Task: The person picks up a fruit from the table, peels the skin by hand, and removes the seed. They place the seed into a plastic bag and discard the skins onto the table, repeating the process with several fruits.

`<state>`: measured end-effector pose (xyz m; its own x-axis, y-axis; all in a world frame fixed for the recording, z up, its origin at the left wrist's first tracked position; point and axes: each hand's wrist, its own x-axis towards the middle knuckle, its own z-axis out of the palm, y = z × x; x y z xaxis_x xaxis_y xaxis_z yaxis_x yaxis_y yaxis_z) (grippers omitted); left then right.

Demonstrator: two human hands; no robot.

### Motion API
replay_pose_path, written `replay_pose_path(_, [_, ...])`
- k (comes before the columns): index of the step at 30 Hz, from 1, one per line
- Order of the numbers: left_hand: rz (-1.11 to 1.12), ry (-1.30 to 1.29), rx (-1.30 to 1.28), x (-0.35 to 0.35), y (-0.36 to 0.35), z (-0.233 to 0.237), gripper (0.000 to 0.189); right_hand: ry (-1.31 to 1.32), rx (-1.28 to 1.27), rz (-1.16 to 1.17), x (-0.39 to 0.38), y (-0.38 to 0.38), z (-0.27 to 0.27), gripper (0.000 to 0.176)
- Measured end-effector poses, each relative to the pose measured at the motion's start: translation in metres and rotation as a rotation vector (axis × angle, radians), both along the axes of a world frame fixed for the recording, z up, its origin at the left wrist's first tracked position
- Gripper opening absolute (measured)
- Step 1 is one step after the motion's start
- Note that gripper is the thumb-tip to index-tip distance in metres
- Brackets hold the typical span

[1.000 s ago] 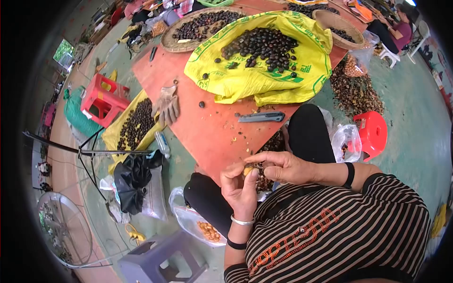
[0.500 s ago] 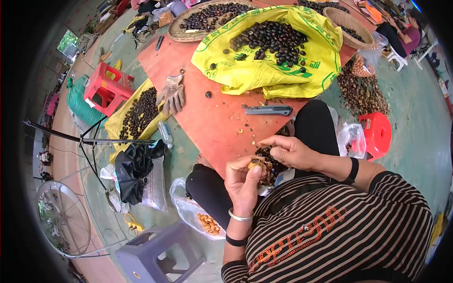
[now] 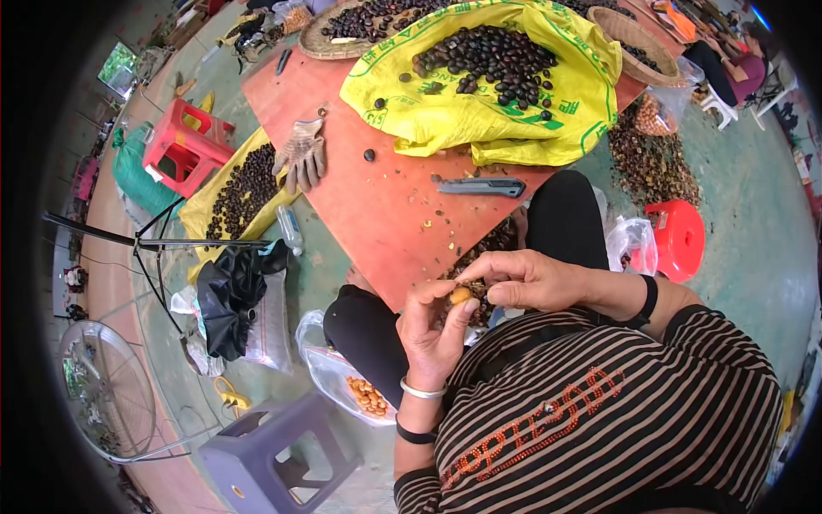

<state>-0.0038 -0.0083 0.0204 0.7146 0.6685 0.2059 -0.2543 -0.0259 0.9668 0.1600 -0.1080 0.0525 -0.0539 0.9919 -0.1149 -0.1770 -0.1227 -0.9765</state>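
Observation:
A small yellow-brown nut (image 3: 461,295) is pinched between the thumb and fingers of my left hand (image 3: 434,330), over my lap. My right hand (image 3: 533,281) is right beside it, thumb and forefinger curved toward the nut; whether its fingertips hold a piece of shell cannot be made out. Beyond them, a grey utility knife (image 3: 482,187) lies on the red board (image 3: 368,223). Dark nuts (image 3: 501,64) are heaped on a yellow sack (image 3: 428,124) at the board's far side. Shell bits lie below my hands.
A glove (image 3: 301,156) lies on the board's left part. Peeled nuts (image 3: 366,396) sit in a plastic bag at lower left, near a grey stool (image 3: 257,463). Red stools (image 3: 676,240) stand on both sides. Another person (image 3: 743,70) sits at upper right.
My right hand has moved left, closer to my left hand and the nut. The whole view has shifted slightly, with the board and sack now a little further left and up.

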Motion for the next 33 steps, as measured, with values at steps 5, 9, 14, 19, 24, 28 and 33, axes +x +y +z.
replay_pose_path(5, [-0.029, -0.054, -0.090, 0.001, -0.001, 0.002, 0.034, 0.056, -0.045, -0.082, -0.005, 0.001, -0.003, 0.034])
replay_pose_path(9, [-0.030, -0.065, -0.235, 0.000, -0.001, -0.001, 0.032, 0.121, -0.025, -0.086, -0.007, -0.002, -0.008, 0.037])
replay_pose_path(14, [0.020, -0.095, -0.114, 0.001, 0.003, -0.003, 0.027, 0.019, 0.056, -0.031, -0.015, -0.001, 0.008, 0.050])
replay_pose_path(19, [0.056, -0.123, -0.061, 0.002, 0.001, 0.001, 0.027, -0.053, 0.100, -0.019, -0.013, 0.000, -0.006, 0.045])
replay_pose_path(24, [0.091, -0.109, -0.320, 0.004, -0.004, 0.004, 0.024, -0.028, 0.083, -0.041, -0.017, 0.000, -0.015, 0.043])
replay_pose_path(28, [0.128, -0.114, -0.238, 0.007, -0.005, -0.002, 0.024, -0.119, 0.147, -0.134, -0.019, 0.003, -0.015, 0.037])
replay_pose_path(33, [0.162, 0.059, 0.030, 0.004, -0.005, -0.004, 0.029, 0.048, 0.099, -0.125, -0.017, 0.003, -0.025, 0.035])
